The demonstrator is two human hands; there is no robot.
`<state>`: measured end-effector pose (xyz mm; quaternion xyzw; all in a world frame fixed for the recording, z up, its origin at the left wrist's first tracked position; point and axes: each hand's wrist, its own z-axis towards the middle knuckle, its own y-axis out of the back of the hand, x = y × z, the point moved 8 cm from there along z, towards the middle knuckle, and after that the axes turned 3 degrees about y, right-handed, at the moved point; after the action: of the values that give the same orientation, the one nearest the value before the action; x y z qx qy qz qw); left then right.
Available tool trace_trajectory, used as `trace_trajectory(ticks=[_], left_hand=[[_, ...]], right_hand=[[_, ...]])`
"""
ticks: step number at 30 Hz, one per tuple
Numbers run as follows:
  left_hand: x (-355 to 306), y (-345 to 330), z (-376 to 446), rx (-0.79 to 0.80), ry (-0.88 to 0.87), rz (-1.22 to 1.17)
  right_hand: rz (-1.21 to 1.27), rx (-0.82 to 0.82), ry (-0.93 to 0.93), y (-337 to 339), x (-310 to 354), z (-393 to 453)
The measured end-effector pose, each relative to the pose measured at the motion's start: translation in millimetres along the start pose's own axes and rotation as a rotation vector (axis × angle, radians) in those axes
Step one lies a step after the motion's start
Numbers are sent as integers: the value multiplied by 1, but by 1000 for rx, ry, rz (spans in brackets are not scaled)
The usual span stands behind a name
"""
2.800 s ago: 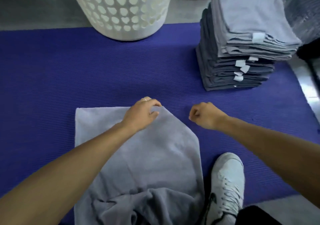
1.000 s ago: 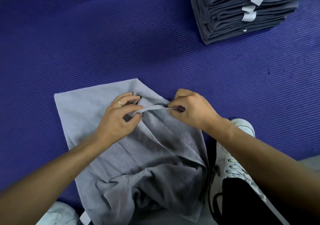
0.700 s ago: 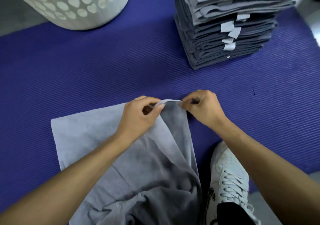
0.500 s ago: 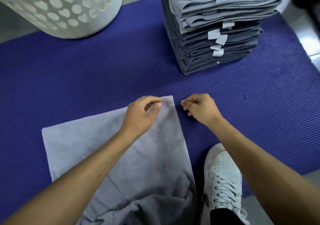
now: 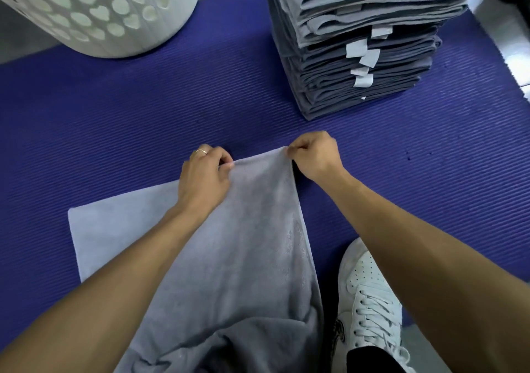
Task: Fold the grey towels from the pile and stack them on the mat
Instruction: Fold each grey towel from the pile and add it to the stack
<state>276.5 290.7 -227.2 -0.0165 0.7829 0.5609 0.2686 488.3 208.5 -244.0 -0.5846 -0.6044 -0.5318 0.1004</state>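
Beyond the pinched towel (image 5: 243,246), a folded stack (image 5: 358,57) and basket (image 5: 94,11) stand.

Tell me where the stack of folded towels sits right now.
In the head view, the stack of folded towels stands upper right on the purple mat, right of the white laundry basket.

Grey floor (image 5: 17,40) shows beyond far edge of where I work, smooth and pale. White plastic laundry basket (image 5: 114,14) stands at my upper left, wall pierced with heart-shaped and oval holes, base partly on floor. At far right, strip of glossy light floor (image 5: 513,54) catches bright reflection. Dark shape in top right corner, too cropped to tell. My white lace-up sneaker (image 5: 370,301) sits at lower right. Light soft, even.
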Motion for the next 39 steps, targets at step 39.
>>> trace_trajectory(ticks=[39], left_hand=[[-31, -11, -342, 394, -169, 17]], right_hand=[[-158, 255, -214, 20, -87, -387]])
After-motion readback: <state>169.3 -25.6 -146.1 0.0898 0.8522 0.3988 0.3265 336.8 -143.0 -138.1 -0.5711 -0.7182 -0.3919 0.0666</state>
